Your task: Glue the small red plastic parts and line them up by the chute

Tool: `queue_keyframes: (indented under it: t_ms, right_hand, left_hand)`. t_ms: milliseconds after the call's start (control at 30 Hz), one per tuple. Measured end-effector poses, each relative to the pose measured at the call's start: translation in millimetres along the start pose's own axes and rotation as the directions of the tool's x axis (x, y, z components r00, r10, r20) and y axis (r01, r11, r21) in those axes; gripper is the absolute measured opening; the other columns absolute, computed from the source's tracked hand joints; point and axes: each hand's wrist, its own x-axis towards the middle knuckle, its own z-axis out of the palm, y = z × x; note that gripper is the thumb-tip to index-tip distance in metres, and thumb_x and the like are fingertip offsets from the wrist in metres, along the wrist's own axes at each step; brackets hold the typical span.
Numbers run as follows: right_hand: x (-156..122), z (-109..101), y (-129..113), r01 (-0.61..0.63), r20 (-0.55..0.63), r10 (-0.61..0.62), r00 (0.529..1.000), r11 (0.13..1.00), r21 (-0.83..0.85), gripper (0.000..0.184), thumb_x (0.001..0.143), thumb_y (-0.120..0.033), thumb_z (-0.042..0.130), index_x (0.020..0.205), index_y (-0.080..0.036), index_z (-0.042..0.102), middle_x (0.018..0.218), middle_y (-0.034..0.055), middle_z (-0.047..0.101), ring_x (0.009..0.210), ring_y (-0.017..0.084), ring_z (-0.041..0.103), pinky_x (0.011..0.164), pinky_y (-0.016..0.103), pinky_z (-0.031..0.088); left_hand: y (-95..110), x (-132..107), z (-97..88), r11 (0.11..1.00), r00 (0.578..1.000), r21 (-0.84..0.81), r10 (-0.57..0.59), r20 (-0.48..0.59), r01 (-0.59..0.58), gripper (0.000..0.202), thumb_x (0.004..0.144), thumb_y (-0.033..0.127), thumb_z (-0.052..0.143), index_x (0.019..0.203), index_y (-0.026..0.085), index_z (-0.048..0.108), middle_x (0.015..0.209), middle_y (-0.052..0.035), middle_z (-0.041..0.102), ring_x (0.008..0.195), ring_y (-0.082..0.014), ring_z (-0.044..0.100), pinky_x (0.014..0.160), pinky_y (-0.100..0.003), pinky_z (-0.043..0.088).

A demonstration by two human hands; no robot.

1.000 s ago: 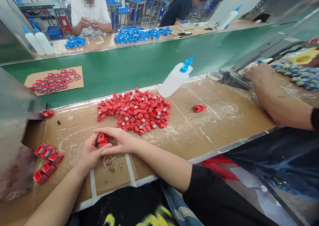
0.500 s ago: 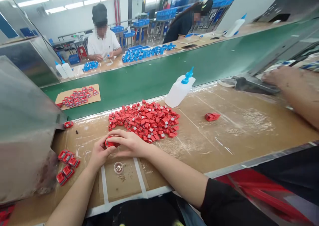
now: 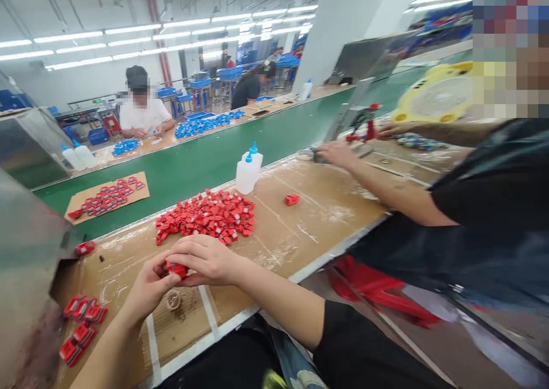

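- Red part (image 3: 176, 270) sits pinched between both hands just above the worktop (image 3: 300, 229), on the near side of the heap of red pieces (image 3: 206, 220); only a corner of it shows between the fingers
- Left hand (image 3: 148, 289) cups it from below and from the side, fingers curled narrow around it; right hand (image 3: 206, 260) lies over the top, thumb and forefinger closed on it
- Step in hand, as I judge it: one piece is being worked or pressed together by both hands at once; the fingers hide what exactly is done to it
- Next move, in my judgement, calls for a steady two-handed grip and a bare spot on the worktop for the piece; a small group of red pieces (image 3: 81, 326) lies well to the near left of the heap
- Small clear dish (image 3: 173, 300) stands near the heap on its near side, just under the hands; its contents are too small to tell
- Two squeeze bottles (image 3: 247, 171) with blue nozzles stand at the heap's far right, close together; how full they are I cannot tell
- Cardboard sheet (image 3: 137, 193) beyond the heap, on the green belt (image 3: 214, 154), carries a flat layer of red pieces
- Stray piece (image 3: 292, 199) lies to the right of the heap; a co-worker's hand (image 3: 338, 151) is further right, well apart
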Motion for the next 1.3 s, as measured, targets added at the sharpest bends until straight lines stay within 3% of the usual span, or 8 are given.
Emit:
queue_keyframes:
  t_ms: [367,467,633,733,833,933,1067,1300]
  right_hand:
    - [-64,-51,9,-0.222,0.06,0.233,0.97,0.963,-0.155,0.062,0.094,-0.052,0.071,0.141,-0.013,0.057,0.125,0.0154,0.07,0.124,0.021,0.062,0.109,0.035,0.053]
    - [-122,-95,28,-0.5,-0.024,0.519,0.854,0.808,-0.313,0.053,0.097,-0.047,0.068,0.14,-0.017,0.059,0.123,0.0169,0.071,0.116,0.026,0.066,0.101,0.044,0.057]
    - [-227,-175,78,-0.725,-0.065,0.878,0.475,0.348,-0.594,0.036,0.098,-0.038,0.059,0.121,-0.012,0.07,0.119,0.022,0.072,0.11,0.034,0.069,0.1,0.052,0.055]
    - [-238,-182,103,-0.745,-0.229,0.842,0.489,0.266,-0.612,0.045,0.096,-0.046,0.056,0.12,-0.01,0.071,0.121,0.0245,0.07,0.115,0.038,0.066,0.103,0.058,0.052]
    - [-185,-145,116,-0.826,-0.287,0.789,0.543,0.442,-0.349,0.051,0.096,-0.054,0.057,0.125,-0.014,0.07,0.13,0.0209,0.067,0.122,0.036,0.063,0.109,0.056,0.049]
    - [-88,-77,125,-0.848,0.015,0.864,0.503,0.49,0.203,0.037,0.097,-0.048,0.061,0.119,-0.022,0.074,0.124,0.0109,0.072,0.116,0.026,0.067,0.104,0.043,0.055]
    - [28,27,168,-0.821,0.457,0.866,0.203,-0.103,0.561,0.02,0.096,-0.025,0.066,0.112,-0.016,0.075,0.123,0.0098,0.072,0.113,0.021,0.069,0.099,0.034,0.058]
    - [86,149,262,-0.801,0.525,0.844,-0.11,-0.388,0.456,0.04,0.101,-0.039,0.065,0.133,-0.016,0.061,0.132,0.0108,0.063,0.113,0.024,0.066,0.095,0.045,0.06]
  left_hand:
    - [-17,18,7.3,0.97,0.99,0.206,-0.14,0.022,0.132,0.074,0.079,0.046,0.085,0.147,0.031,0.06,0.133,-0.0086,0.073,0.121,-0.0303,0.07,0.104,-0.039,0.059]
    - [-28,7,-13.7,0.958,0.985,0.23,-0.161,-0.064,0.171,0.066,0.081,0.053,0.082,0.14,0.029,0.066,0.13,-0.0103,0.074,0.119,-0.031,0.072,0.103,-0.04,0.059]
    - [-35,-9,-46.4,0.957,0.905,0.14,-0.184,-0.385,0.254,0.058,0.085,0.066,0.072,0.119,0.019,0.074,0.118,-0.0144,0.077,0.11,-0.0315,0.075,0.09,-0.038,0.063]
    - [-32,-9,-57.6,0.968,0.856,0.102,-0.151,-0.494,0.229,0.062,0.084,0.069,0.071,0.119,0.018,0.073,0.117,-0.0153,0.077,0.11,-0.0311,0.073,0.089,-0.038,0.061]
    - [-30,0,-69.8,0.973,0.851,0.123,-0.104,-0.514,0.194,0.062,0.083,0.069,0.071,0.117,0.017,0.073,0.118,-0.0155,0.076,0.114,-0.031,0.071,0.089,-0.037,0.059]
    - [-31,26,-93.5,0.991,0.781,0.045,-0.074,-0.621,0.129,0.047,0.088,0.055,0.073,0.121,0.021,0.073,0.129,-0.0117,0.072,0.124,-0.0268,0.065,0.094,-0.032,0.056]
    - [-33,80,-151.9,0.966,0.496,-0.253,-0.244,-0.833,0.05,0.032,0.1,0.027,0.059,0.13,0.028,0.067,0.137,-0.0065,0.066,0.127,-0.0178,0.063,0.095,-0.024,0.055]
    - [-51,137,-262.9,0.915,0.203,-0.384,-0.403,-0.893,0.125,0.043,0.1,0.039,0.064,0.136,0.017,0.059,0.135,-0.0131,0.062,0.114,-0.0257,0.066,0.094,-0.046,0.06]
